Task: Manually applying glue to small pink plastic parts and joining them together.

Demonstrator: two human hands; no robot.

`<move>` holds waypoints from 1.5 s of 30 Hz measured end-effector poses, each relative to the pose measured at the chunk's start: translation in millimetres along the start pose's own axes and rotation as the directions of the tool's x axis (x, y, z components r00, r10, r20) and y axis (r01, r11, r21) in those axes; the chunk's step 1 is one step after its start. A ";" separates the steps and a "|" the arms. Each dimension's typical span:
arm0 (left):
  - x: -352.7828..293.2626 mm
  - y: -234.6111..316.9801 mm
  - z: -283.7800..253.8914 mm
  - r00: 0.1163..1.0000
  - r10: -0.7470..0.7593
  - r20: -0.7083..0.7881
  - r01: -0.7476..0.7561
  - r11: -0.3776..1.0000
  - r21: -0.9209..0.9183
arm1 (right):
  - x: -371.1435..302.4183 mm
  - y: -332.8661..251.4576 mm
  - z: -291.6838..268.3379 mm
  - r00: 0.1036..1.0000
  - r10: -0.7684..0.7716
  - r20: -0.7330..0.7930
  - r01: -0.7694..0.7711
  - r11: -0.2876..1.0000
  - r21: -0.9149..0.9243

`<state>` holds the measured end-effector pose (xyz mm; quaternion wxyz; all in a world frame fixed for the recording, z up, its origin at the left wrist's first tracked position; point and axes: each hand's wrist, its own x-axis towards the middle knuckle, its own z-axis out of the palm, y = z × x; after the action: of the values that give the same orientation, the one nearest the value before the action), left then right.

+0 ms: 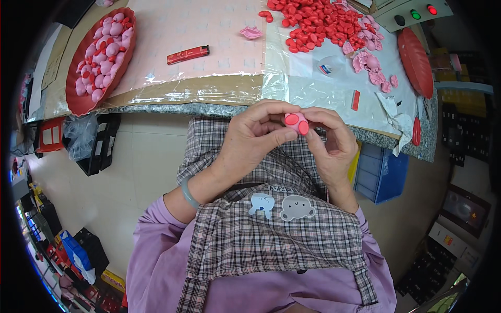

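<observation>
Between both hands, just in front of the table's edge, is a small round pink figure [295,119] with two red oval pieces on it. My left hand [257,131] pinches it from the left with thumb and fingers. From the other side my right hand [330,142] grips it the same way. A heap of loose red oval pieces [318,23] lies at the back of the table. Beside it are pink parts [371,65], some of them thin and open. Another pink part [251,33] lies alone nearer the middle.
A red scalloped tray [73,99] at the left holds several pink and red figures. On the table lie a red lighter [188,55] and a small red strip [355,100]. A red dish [415,62] and a red-handled screwdriver [416,130] are at the right. A blue crate [383,175] stands below.
</observation>
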<state>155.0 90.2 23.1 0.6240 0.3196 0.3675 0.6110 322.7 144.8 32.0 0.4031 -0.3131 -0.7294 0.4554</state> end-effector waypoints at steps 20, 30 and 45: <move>3.7 0.1 -2.7 0.998 -0.063 0.013 0.063 0.998 -0.016 | 0.5 -6.9 -0.6 0.998 -0.030 0.048 0.037 0.989 -0.142; 3.2 4.0 -5.5 0.958 -0.272 0.095 0.287 0.930 -0.228 | 9.1 -7.4 -7.7 0.986 -0.010 0.168 0.012 1.000 -0.015; -2.1 -3.8 2.3 0.992 -0.121 -0.035 0.114 0.982 -0.149 | -7.2 9.7 0.1 1.000 -0.004 0.002 0.004 1.000 -0.029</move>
<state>159.0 88.0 21.2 0.6728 0.2371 0.3531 0.6054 327.0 142.6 20.9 0.3987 -0.3171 -0.7371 0.4440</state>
